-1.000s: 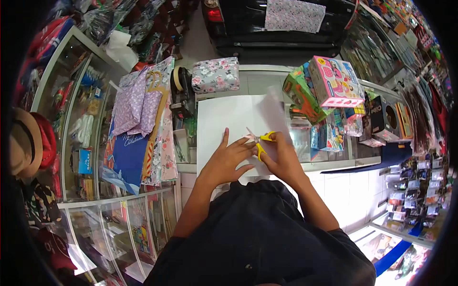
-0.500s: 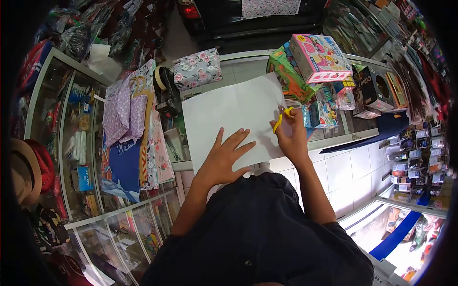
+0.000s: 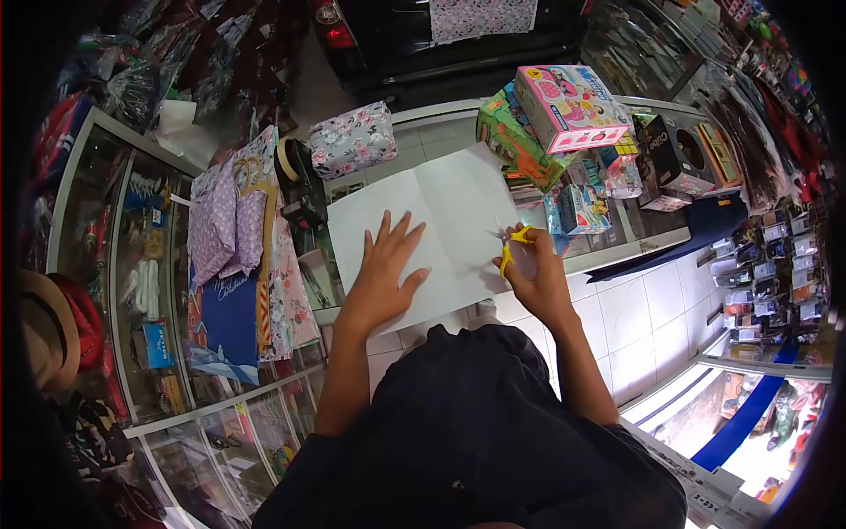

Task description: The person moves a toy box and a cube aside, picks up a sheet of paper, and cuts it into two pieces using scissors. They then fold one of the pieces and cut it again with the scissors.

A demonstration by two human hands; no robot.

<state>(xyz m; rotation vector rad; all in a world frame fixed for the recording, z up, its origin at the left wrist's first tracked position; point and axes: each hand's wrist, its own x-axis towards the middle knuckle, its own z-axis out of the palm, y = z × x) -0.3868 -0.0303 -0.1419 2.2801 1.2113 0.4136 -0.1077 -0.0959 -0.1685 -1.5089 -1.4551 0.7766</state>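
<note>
A large white sheet of paper (image 3: 423, 225) with a crease down its middle lies on the glass counter, its near edge reaching over the counter's front. My left hand (image 3: 388, 264) rests flat on the paper's left half, fingers spread. At the right side of the sheet, my right hand (image 3: 539, 269) holds yellow-handled scissors (image 3: 506, 256) by their loops. The scissor blades point away from me over the paper and look spread apart.
A floral-wrapped package (image 3: 354, 139) and a black tape dispenser (image 3: 301, 181) stand behind and left of the paper. Toy boxes, a pink one (image 3: 573, 110) on top, are stacked at right. Gift bags (image 3: 227, 229) hang over the left display case.
My left hand has shifted left and up across the paper. My right hand has moved slightly down with the scissors, whose blades now show. The paper's middle crease is clearer.
</note>
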